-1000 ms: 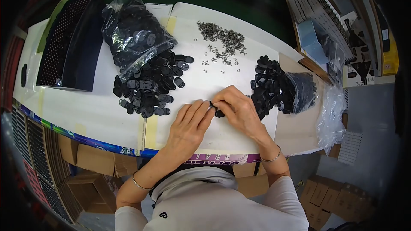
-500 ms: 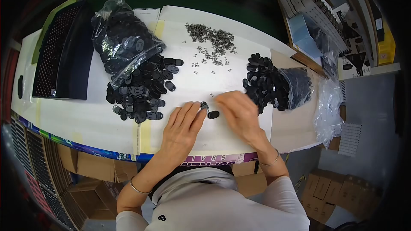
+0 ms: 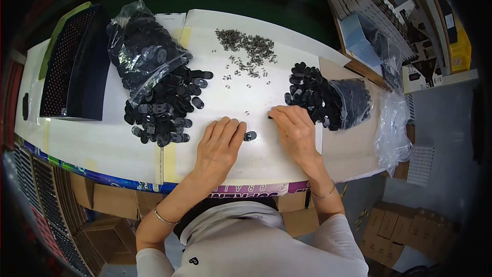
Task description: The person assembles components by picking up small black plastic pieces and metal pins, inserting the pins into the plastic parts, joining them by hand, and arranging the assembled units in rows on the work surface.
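A small dark oval plastic piece [image 3: 250,136] with a shiny bit on it lies flat on the white table. My left hand [image 3: 220,146] rests just left of it, fingers stretched forward and slightly bent; whether it touches the piece I cannot tell. On the other side, my right hand [image 3: 295,133] pinches a small black oval part [image 3: 270,117] at its fingertips, most of it hidden. A tiny metal clip [image 3: 247,113] lies beyond the hands. Farther back is a scattered pile of small metal clips [image 3: 248,46].
To the left, black oval pieces [image 3: 164,107] spill from a clear plastic bag [image 3: 146,46], beside a black perforated bin [image 3: 77,66]. At right, another heap of black parts [image 3: 312,95] adjoins a second bag [image 3: 353,102]. Crumpled clear plastic [image 3: 392,133] hangs at the right table edge.
My right hand has moved slightly right and taken up the black oval part from the table. The piece that was at my left fingertips now lies on the table beside that hand.
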`<state>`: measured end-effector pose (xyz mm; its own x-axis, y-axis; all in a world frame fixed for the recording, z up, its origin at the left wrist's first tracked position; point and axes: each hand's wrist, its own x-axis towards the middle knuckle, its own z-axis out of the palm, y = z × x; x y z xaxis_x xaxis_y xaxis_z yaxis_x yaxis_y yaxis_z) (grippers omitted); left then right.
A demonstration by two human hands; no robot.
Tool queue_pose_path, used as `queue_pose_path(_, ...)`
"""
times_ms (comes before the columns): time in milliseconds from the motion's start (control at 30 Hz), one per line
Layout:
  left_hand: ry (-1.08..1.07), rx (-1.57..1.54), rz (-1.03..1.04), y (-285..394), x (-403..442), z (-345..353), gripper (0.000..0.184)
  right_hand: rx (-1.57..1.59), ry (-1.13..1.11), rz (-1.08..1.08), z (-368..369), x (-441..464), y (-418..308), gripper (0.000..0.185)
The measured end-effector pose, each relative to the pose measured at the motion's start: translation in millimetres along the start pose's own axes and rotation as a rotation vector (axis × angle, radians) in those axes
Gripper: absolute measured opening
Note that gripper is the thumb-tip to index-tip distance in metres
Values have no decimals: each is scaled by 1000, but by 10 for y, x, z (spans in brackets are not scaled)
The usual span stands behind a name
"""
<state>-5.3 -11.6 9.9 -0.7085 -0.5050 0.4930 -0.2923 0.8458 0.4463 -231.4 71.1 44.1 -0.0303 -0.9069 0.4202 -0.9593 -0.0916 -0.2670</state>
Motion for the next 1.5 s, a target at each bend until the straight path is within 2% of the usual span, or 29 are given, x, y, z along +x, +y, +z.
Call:
queue_pose_path(133, 33, 2, -31, 18, 9, 13, 44, 212, -23, 157, 48, 95, -113, 19)
queue_pose_path(233, 44, -44, -55, -16, -57, -10, 47, 357, -52, 134, 57, 148, -132, 12)
queue_pose_path(267, 44, -66, -59, -25, -86, -15, 49, 345, -58, 180, 48, 165, -128, 11)
queue_pose_path(333, 108, -59, -76, -8, -94, -75, 39, 318, -70, 274, 10, 191, -113, 9)
queue_pose_path(433, 144, -59, -99, -20, -158, -135, 33, -10, -77, 267, -63, 183, -119, 10)
queue_pose_path(533, 146, -63, -120, -22, -220, -177, 31, -39, -25, 173, -85, 150, -127, 18)
queue_pose_path(633, 129, -66, -102, -23, -224, -197, 32, 72, 69, -78, 8, 168, -64, 25)
queue_pose_path(733, 85, -41, -37, -19, -218, -206, 33, 69, 12, -154, 120, 142, -63, 30)
queue_pose_path(867, 40, -22, 11, -16, -216, -206, 35, -76, -43, -92, 108, 100, -206, 19)
queue_pose_path(1067, 30, -37, 29, -33, -224, -178, 36, 33, 124, -166, 211, 253, -228, 21)
queue_pose_path(1167, 23, -31, 31, -38, -220, -171, 35, 21, 84, -133, 232, 215, -170, 22)
queue_pose_path(1367, 24, -30, 12, -36, -221, -166, 34, -191, 47, 72, 243, 227, -328, 23)
queue_pose_path(1500, 24, -40, 9, -35, -201, -177, 34, -9, -10, 202, 204, 233, -262, 17)
